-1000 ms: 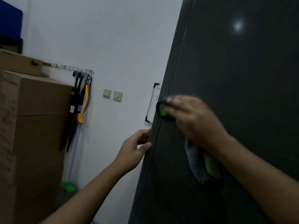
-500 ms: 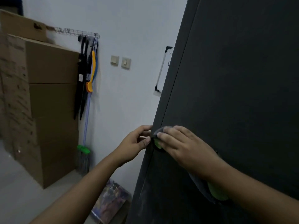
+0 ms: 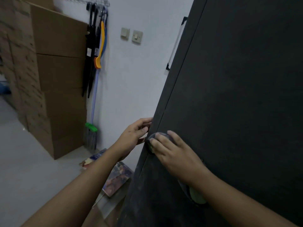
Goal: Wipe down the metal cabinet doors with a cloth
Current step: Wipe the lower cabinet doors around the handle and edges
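Note:
A tall dark metal cabinet door (image 3: 237,89) fills the right half of the view. My right hand (image 3: 173,153) lies flat on the door near its left edge and presses a grey and green cloth (image 3: 151,141) against it. More of the cloth hangs out under my right wrist (image 3: 196,194). My left hand (image 3: 133,136) holds the door's left edge, thumb on the front and fingers curled round behind it.
Stacked cardboard boxes (image 3: 49,79) stand at the left wall. Umbrellas, a brush and a green-headed mop (image 3: 91,131) hang from a wall rack. Two wall switches (image 3: 132,35) sit beside them. Printed boards (image 3: 117,177) lie on the floor by the cabinet's foot.
My right hand has slid the cloth downward along the door's left edge. My left hand moved down the edge with it. The camera tilted down, showing more floor.

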Demonstrator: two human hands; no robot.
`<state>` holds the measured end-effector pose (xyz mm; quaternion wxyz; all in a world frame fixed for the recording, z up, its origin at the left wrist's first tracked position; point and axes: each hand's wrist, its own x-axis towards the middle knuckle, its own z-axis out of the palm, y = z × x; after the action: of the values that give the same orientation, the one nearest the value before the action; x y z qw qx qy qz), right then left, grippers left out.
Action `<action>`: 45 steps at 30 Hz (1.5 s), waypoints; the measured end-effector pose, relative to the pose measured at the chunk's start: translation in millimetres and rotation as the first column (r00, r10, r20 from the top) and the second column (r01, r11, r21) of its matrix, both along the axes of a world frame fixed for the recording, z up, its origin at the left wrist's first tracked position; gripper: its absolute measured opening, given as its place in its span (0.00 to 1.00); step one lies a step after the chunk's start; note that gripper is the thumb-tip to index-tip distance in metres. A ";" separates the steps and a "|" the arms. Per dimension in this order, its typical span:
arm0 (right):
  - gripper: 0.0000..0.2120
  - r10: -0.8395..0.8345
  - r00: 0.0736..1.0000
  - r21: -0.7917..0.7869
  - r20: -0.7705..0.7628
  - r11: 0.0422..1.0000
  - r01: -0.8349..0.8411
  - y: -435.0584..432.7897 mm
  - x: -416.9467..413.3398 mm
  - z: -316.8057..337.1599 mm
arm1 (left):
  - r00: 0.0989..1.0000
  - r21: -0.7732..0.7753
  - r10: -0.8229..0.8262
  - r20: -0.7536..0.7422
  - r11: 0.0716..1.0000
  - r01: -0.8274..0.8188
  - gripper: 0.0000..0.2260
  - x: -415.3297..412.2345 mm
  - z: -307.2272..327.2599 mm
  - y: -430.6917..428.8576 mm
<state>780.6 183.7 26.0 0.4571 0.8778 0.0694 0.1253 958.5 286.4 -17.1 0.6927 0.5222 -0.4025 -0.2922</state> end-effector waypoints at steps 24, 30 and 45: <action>0.14 0.108 0.935 -0.049 0.338 0.994 -0.097 -14.2 -5.8 -107.5 | 0.946 -0.221 0.292 0.144 0.941 -0.257 0.16 -35.6 -162.4 -23.1; 0.12 0.176 0.867 -0.006 0.466 0.981 -0.195 -22.0 -27.6 -143.0 | 0.895 -0.272 0.371 0.250 0.914 -0.302 0.19 -45.5 -171.7 -23.7; 0.36 -0.344 0.934 0.538 0.096 0.807 0.242 35.2 -43.7 -135.3 | 0.651 -0.126 0.340 0.678 0.927 -0.353 0.19 -102.1 -168.9 31.4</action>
<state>736.9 218.9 -109.3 0.2222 0.9521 -0.1475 0.1498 856.4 317.8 -186.0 0.5310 0.6659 -0.5210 0.0569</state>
